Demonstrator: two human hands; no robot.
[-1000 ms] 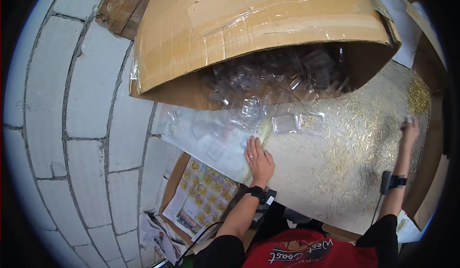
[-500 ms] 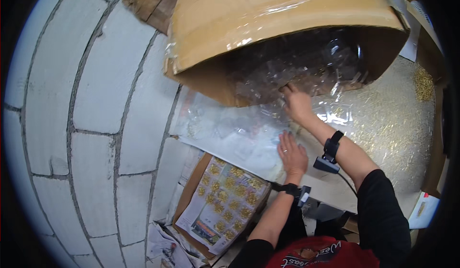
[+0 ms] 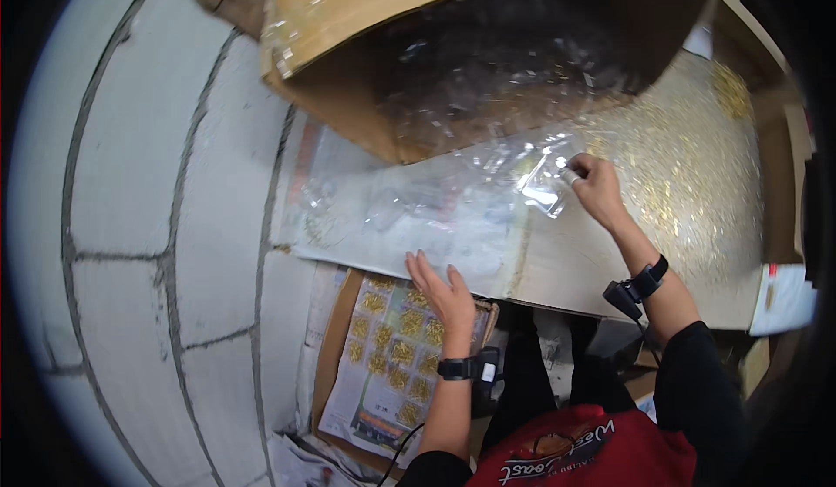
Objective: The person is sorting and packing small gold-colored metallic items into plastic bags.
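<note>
The right hand (image 3: 599, 193) has its fingers bent at the clear plastic tray (image 3: 547, 178), which is just left of the fingertips; whether they clamp it, I cannot tell. A weak pinch could let this smooth tray slip. The left hand (image 3: 442, 300) has fingers apart; lowering carelessly, it might disturb the golden packs (image 3: 402, 351) below them.

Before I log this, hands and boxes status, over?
Right hand at clear plastic box, grip unclear. Left hand open, near cardboard tray. Big carton beyond both.
</note>
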